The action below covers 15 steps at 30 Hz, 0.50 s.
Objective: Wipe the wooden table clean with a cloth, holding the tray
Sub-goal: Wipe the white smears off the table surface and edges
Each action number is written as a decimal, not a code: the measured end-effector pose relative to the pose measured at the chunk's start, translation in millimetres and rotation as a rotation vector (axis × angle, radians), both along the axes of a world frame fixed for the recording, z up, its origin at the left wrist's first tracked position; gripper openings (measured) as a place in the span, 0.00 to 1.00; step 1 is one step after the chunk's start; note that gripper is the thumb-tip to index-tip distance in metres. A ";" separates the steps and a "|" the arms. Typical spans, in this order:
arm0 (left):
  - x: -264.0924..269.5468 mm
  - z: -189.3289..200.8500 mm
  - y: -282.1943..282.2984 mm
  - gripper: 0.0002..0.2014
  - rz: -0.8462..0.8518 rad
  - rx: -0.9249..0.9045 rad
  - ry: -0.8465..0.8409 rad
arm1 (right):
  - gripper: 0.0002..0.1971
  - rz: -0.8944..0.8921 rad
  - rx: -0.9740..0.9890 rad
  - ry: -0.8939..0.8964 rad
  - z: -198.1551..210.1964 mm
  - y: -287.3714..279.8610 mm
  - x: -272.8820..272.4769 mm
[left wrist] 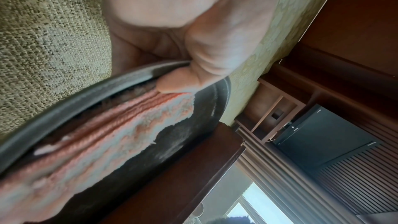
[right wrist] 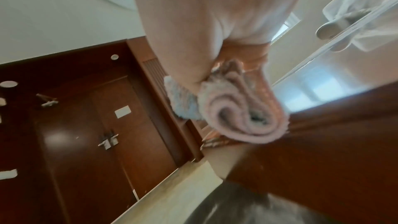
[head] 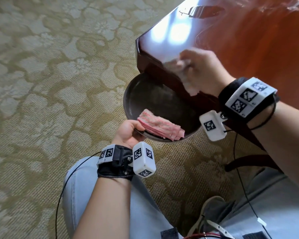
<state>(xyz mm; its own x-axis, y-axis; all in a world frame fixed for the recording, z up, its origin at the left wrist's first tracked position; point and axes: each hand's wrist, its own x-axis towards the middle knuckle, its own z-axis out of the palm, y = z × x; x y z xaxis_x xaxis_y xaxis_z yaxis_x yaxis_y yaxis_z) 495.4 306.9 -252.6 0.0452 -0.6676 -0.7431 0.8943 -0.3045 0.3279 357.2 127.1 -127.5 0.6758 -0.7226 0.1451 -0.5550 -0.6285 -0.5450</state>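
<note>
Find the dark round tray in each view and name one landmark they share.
Head: tray at centre, under the table corner, left hand gripping its near rim.
Left wrist: tray sweeps across lower left.
Right wrist: tray, blurred, at the bottom edge.
Shared landmark: wooden table.

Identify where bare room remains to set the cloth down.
Free: the tray floor between its far rim and the folded cloth; the tabletop beyond the right hand. Crowded: the table corner, where that hand grips the wiping cloth.
</note>
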 end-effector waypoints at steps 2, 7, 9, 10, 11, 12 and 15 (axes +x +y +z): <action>-1.9 3.2 1.0 0.19 0.007 -0.005 0.007 | 0.15 -0.119 -0.129 0.063 6.2 -19.1 -1.6; -3.5 6.5 4.0 0.18 0.017 -0.007 0.003 | 0.16 -0.141 -0.110 0.128 1.5 -40.1 4.0; -4.0 7.0 5.0 0.17 0.020 -0.009 0.007 | 0.20 -0.102 -0.072 0.137 -3.0 -40.3 7.5; -4.2 7.1 5.3 0.16 0.020 -0.007 0.006 | 0.23 -0.076 -0.084 0.186 -5.3 -40.7 9.4; -4.5 7.6 5.5 0.16 0.020 -0.009 0.002 | 0.27 -0.050 -0.104 0.244 -7.3 -41.3 11.3; -4.6 7.5 5.5 0.16 0.022 -0.010 0.000 | 0.30 -0.031 -0.119 0.291 -9.5 -43.2 13.0; -5.2 6.2 5.4 0.21 0.028 -0.020 -0.002 | 0.33 0.027 -0.122 0.353 -14.3 -49.0 16.5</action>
<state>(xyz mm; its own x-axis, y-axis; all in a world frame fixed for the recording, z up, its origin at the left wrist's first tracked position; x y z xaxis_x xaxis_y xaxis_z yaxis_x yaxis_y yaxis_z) 490.2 312.3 -246.3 0.0656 -0.6811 -0.7293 0.9018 -0.2723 0.3355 373.7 78.2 -141.8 0.7180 -0.6959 -0.0167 -0.6780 -0.6937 -0.2430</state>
